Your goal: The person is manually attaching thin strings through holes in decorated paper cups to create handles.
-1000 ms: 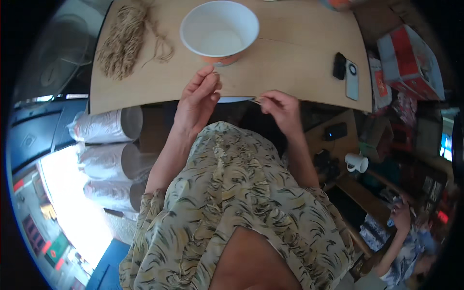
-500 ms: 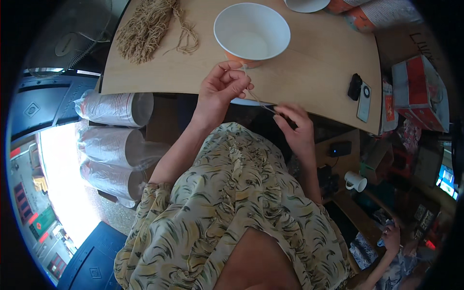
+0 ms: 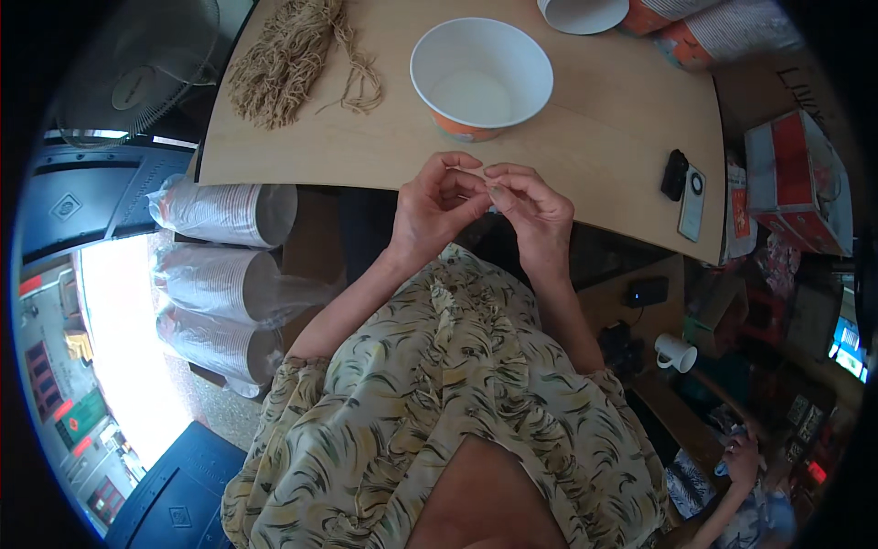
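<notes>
My left hand [image 3: 441, 203] is closed in a pinch just past the table's near edge, its fingertips against those of my right hand [image 3: 538, 215]. Between them they hold a thin, pale string, now almost wholly hidden by the fingers. Right beyond the hands stands a large white paper bucket [image 3: 482, 73] with an orange outside, its mouth up. A bundle of tan strings [image 3: 288, 64] lies at the far left of the table, with a few loose strands beside it.
The wooden table [image 3: 604, 137] carries a phone [image 3: 692, 203], a small black object [image 3: 674, 174] and stacked orange paper buckets [image 3: 722, 35]. Wrapped bucket stacks [image 3: 215, 212] sit below left, near a fan [image 3: 137, 87]. At right are a red-white carton [image 3: 797, 183], a white mug [image 3: 675, 353] and another person's hand [image 3: 741, 459].
My right hand has moved up and left to meet the left hand. The left hand has come slightly down and right. The string stretched between them before is now mostly hidden.
</notes>
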A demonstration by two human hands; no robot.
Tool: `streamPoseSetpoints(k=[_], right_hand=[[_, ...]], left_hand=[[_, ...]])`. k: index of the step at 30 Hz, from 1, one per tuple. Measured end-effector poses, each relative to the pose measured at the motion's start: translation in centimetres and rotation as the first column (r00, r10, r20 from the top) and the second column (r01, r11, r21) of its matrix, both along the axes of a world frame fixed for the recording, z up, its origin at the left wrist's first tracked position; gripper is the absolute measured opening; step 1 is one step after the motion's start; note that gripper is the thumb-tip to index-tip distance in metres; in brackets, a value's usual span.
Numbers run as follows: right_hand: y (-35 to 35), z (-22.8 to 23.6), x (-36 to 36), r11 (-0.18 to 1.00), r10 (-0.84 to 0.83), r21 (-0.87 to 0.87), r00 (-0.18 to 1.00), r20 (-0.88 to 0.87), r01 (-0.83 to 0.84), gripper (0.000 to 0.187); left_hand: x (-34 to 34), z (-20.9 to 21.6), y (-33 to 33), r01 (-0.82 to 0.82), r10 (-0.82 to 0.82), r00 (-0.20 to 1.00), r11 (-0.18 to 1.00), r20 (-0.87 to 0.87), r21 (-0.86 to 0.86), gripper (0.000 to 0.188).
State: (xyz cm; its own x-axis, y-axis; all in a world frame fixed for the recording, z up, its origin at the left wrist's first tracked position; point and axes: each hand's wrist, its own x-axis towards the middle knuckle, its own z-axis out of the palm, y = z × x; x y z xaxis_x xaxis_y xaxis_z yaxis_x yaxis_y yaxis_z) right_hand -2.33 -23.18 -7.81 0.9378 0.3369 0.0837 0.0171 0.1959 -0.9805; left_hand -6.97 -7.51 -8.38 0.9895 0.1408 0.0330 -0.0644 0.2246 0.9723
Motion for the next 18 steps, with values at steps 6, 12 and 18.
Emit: streamPoseSetpoints(k=[6, 12, 18], right_hand=[[-8.4, 4.1, 5.9, 0.901, -0.339, 0.294, 0.941, 0.017, 0.319, 0.016], [-17.9, 16.2, 6.6, 0.766, -0.639, 0.477, 0.590, 0.493, 0.431, 0.010], [-11.0, 12.1, 7.1, 0.655, -0.722, 0.157, 0.551, 0.419, 0.739, 0.010]], left_hand=[[1.4, 3.0, 2.2, -0.197, 0.054, 0.968, 0.776, 0.247, 0.600, 0.022], [4.7, 3.6, 3.8, -0.391, 0.000, 0.910, 0.332, 0.415, 0.858, 0.038], [7.1, 4.7, 7.0, -0.268, -0.051, 0.937, 0.533, 0.347, 0.803, 0.017]])
